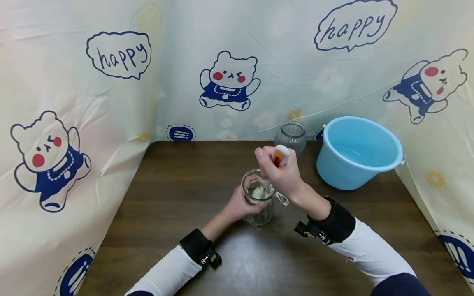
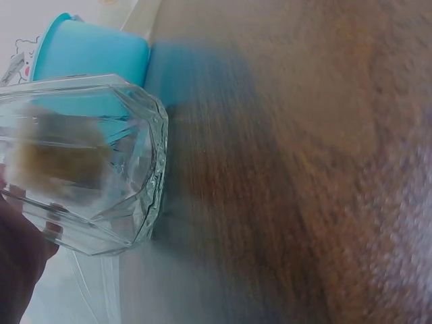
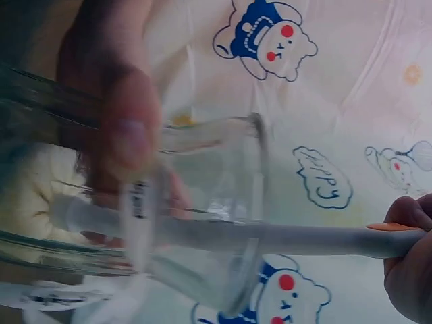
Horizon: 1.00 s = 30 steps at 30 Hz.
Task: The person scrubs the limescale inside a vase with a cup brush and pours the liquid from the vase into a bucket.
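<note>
My left hand [image 1: 240, 204] grips a clear glass jar [image 1: 259, 218] round its side, fingers behind and thumb in front. The jar's faceted bottom tilts over the tabletop in the left wrist view. A white ribbon with dark lettering [image 3: 138, 209] is tied at the jar's neck. In my right hand [image 1: 286, 176] I hold a bottle brush by its handle [image 3: 310, 241], grey with an orange and white end. The handle passes through the jar's mouth. Inside the jar sits the brush's cream, pleated head [image 3: 50, 189], which looks blurred in the left wrist view.
Behind my right hand, a second glass jar [image 1: 292, 139] stands at the table's back edge. A light blue bucket [image 1: 355, 176] is at the back right of the dark wooden table [image 1: 166, 176]. A printed curtain [image 1: 177, 82] surrounds the back and sides.
</note>
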Motion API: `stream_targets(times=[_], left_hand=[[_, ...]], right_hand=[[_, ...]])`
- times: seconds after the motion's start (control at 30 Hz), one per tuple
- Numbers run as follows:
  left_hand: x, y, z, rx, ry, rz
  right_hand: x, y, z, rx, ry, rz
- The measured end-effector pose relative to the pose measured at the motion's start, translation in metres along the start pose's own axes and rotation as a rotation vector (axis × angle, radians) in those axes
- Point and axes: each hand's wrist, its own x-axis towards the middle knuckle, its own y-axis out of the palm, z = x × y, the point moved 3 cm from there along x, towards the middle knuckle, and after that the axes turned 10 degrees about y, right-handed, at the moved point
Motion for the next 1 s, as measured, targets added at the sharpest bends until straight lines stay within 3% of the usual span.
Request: stream_targets(times=[0.1, 0.17, 0.3, 0.5, 0.6, 0.67, 0.87, 1.0], left_hand=[[-0.001, 0.001, 0.002, -0.017, 0.003, -0.002], [-0.004, 0.002, 0.014, -0.035, -0.013, 0.000], [-0.004, 0.003, 0.012, -0.049, -0.022, -0.003], [0.001, 0.001, -0.014, -0.064, -0.007, -0.005], [0.003, -0.001, -0.027, -0.075, 0.004, -0.013], [0.004, -0.001, -0.027, -0.082, 0.003, -0.015], [0.001, 0.002, 0.000, -0.085, 0.000, -0.016], [-0.001, 0.003, 0.012, -0.052, 0.016, -0.013]], right_hand=[[-0.006, -0.002, -0.009, -0.035, 0.053, 0.000], [-0.009, -0.004, -0.013, -0.033, 0.089, 0.001], [-0.011, -0.005, -0.004, -0.003, 0.121, 0.022], [-0.005, -0.004, 0.008, 0.045, 0.175, 0.076], [-0.004, -0.003, 0.005, 0.043, 0.229, 0.099], [-0.006, -0.002, 0.000, 0.028, 0.269, 0.108], [-0.009, 0.001, -0.010, -0.007, 0.353, 0.104], [-0.012, 0.005, -0.001, 0.003, 0.303, 0.099]])
